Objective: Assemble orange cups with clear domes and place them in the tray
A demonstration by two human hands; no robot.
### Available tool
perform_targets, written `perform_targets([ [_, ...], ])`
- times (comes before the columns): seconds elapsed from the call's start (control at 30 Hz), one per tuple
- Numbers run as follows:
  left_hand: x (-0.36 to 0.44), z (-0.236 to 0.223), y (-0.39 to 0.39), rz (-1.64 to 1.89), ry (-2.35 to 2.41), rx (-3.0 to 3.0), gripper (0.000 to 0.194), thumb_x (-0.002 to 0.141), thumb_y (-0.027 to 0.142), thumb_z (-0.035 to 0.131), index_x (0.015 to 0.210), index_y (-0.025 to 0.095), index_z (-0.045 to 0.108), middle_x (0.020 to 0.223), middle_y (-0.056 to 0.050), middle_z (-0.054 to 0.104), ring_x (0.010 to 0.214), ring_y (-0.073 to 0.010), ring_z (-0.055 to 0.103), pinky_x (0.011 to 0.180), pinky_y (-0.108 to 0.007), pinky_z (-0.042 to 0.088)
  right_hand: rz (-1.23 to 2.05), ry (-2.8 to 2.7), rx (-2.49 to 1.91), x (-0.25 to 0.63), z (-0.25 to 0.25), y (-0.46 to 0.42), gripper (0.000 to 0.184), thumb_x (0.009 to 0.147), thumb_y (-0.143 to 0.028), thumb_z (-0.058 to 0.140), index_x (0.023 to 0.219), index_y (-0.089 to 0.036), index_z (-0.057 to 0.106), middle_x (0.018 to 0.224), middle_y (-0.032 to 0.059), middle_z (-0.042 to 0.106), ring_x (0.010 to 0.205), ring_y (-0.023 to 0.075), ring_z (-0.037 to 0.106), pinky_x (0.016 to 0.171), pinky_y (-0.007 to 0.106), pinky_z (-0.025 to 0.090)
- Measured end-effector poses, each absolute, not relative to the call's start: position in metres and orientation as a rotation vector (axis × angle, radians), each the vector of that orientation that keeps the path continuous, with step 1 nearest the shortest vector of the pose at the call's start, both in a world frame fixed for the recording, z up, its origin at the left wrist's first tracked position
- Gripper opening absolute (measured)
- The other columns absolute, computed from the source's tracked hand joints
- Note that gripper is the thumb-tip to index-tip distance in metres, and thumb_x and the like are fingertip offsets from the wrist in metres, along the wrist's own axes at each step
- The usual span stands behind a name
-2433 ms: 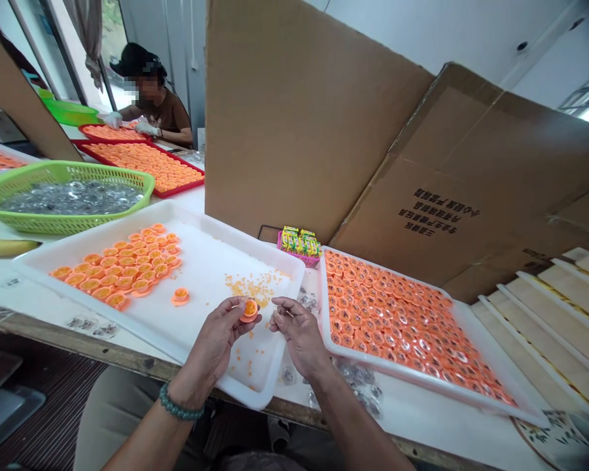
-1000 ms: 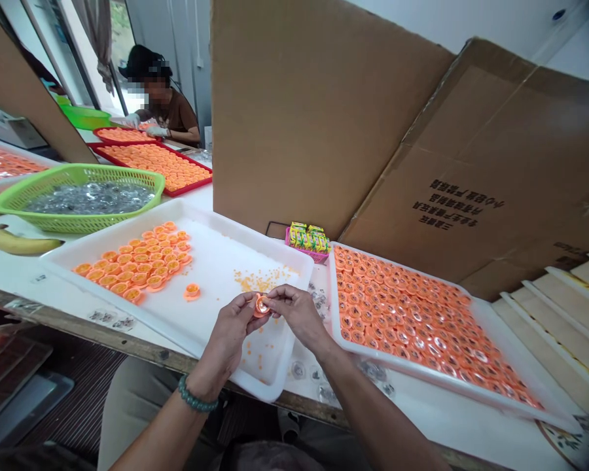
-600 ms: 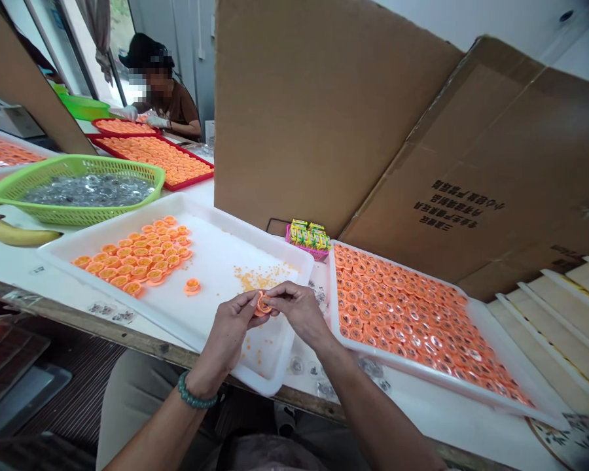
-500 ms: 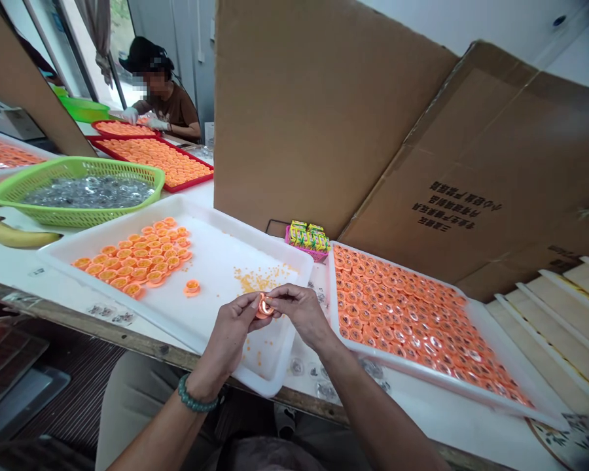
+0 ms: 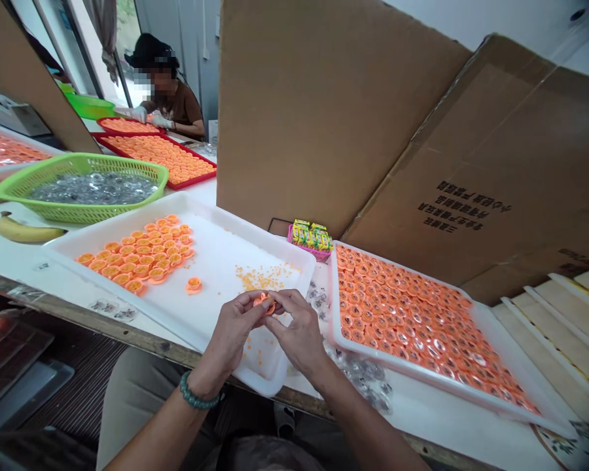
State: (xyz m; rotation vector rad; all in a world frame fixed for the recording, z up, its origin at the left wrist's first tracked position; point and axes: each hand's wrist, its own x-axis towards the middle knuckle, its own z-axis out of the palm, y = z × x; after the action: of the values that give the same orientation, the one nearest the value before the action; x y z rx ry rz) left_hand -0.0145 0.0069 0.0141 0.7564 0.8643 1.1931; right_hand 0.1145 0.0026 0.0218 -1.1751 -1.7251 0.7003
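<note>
My left hand (image 5: pixel 233 330) and my right hand (image 5: pixel 297 330) meet over the near corner of a white tray (image 5: pixel 216 258), both pinched on one small round orange piece (image 5: pixel 264 301). Fingers of both hands close round it, covering most of it. The tray holds rows of orange pieces (image 5: pixel 137 252) at its left, one single orange piece (image 5: pixel 194 284), and a scatter of tiny orange beads (image 5: pixel 265 278). A second white tray (image 5: pixel 451 386) to the right is packed with orange pieces (image 5: pixel 402 317).
A green basket (image 5: pixel 78 212) of clear parts and a banana (image 5: pixel 27 230) lie at the left. Clear parts (image 5: pixel 366 376) lie between the trays. A small pink basket (image 5: pixel 310 239) stands before cardboard walls (image 5: pixel 334 111). Another person (image 5: pixel 164 91) works over red trays (image 5: pixel 161 154) at the back.
My right hand came over to the left hand and now pinches the orange piece with it. Both hands have sunk slightly toward the tray's near corner.
</note>
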Motion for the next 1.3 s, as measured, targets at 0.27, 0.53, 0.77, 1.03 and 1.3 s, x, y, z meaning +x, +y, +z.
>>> perform_targets([
  [0.27, -0.016, 0.011, 0.006, 1.241, 0.924, 0.768, 0.021, 0.065, 0.023, 0.073, 0.082, 0.015, 0.065, 0.075, -0.003, 0.069, 0.071, -0.0158, 0.063, 0.067, -0.024, 0.047, 0.643, -1.776, -1.153, 0.112, 0.011, 0.009, 0.044, 0.072, -0.007, 0.058, 0.108, -0.031, 0.066, 0.091, 0.0026, 0.060, 0.079, 0.0166, 0.057, 0.074, 0.032, 0.048],
  [0.53, -0.015, 0.014, 0.005, 1.297, 0.914, 0.719, 0.020, 0.059, 0.019, 0.076, 0.073, 0.015, 0.062, 0.064, 0.001, 0.066, 0.061, -0.0124, 0.060, 0.062, -0.022, 0.047, 0.484, -1.764, -1.087, 0.104, 0.000, -0.003, 0.044, 0.078, -0.010, 0.055, 0.117, -0.030, 0.060, 0.098, 0.0057, 0.059, 0.089, 0.0183, 0.057, 0.077, 0.032, 0.049],
  [0.77, -0.013, 0.014, 0.005, 1.301, 0.889, 0.718, 0.027, 0.058, 0.018, 0.077, 0.080, 0.014, 0.061, 0.069, 0.001, 0.067, 0.064, -0.0107, 0.060, 0.064, -0.020, 0.046, 0.239, -1.798, -1.099, 0.102, -0.002, -0.003, 0.036, 0.078, -0.009, 0.055, 0.112, -0.019, 0.060, 0.095, 0.0071, 0.061, 0.086, 0.0163, 0.058, 0.076, 0.030, 0.051],
  [1.03, -0.014, 0.013, 0.006, 1.300, 0.912, 0.733, 0.024, 0.061, 0.019, 0.075, 0.079, 0.014, 0.059, 0.069, 0.000, 0.067, 0.064, -0.0109, 0.060, 0.063, -0.020, 0.046, 0.209, -1.818, -1.163, 0.100, -0.004, -0.002, 0.033, 0.080, -0.011, 0.056, 0.112, -0.017, 0.060, 0.091, 0.0072, 0.063, 0.080, 0.0147, 0.060, 0.073, 0.028, 0.053],
  [1.3, -0.016, 0.008, 0.005, 1.297, 0.906, 0.774, 0.020, 0.063, 0.017, 0.072, 0.078, 0.014, 0.059, 0.066, 0.001, 0.066, 0.062, -0.0108, 0.060, 0.062, -0.021, 0.046, 0.144, -1.868, -1.085, 0.103, -0.007, -0.001, 0.036, 0.082, -0.013, 0.056, 0.117, -0.020, 0.057, 0.092, 0.0080, 0.063, 0.084, 0.0166, 0.060, 0.073, 0.031, 0.054],
])
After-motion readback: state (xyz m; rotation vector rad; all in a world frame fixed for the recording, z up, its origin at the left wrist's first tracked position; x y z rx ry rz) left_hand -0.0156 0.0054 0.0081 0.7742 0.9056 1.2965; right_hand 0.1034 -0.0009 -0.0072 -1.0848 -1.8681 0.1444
